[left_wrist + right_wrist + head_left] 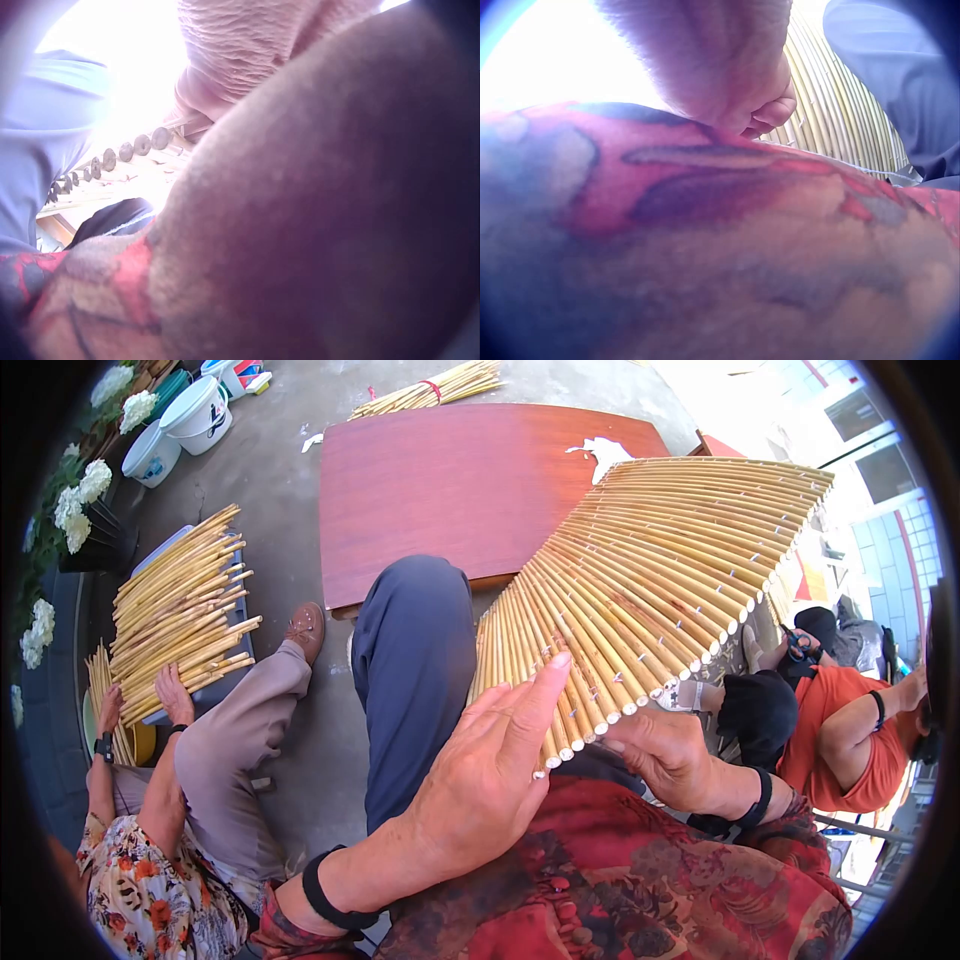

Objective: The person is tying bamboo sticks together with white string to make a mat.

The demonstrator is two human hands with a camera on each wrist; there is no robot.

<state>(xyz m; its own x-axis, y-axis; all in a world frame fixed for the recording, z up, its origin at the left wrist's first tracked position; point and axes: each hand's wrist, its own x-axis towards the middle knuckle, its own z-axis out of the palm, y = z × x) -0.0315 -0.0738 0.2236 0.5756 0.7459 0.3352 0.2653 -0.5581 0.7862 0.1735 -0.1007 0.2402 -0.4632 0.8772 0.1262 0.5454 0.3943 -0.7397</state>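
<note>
A mat of thin yellow-brown sticks tied side by side (670, 550) fans out over the lap in the head view. My left hand (480, 780) lies along its near left end, fingers extended over the top of the sticks. Under the near edge, my right hand (665, 755) has its fingers curled in against the mat; the fingertips are partly hidden. In the left wrist view the round stick ends (126, 152) form a row beside the left hand (240, 52). The right wrist view shows the right hand (720, 60) with curled fingers beside the sticks (832, 105).
A reddish-brown board (440, 490) lies beyond the knees, with a stick bundle (440, 388) behind it. At left, another person's hands touch loose sticks (180, 610) on a tray. White buckets (195, 415) and flowers stand at the upper left. A person in orange (835, 735) sits at right.
</note>
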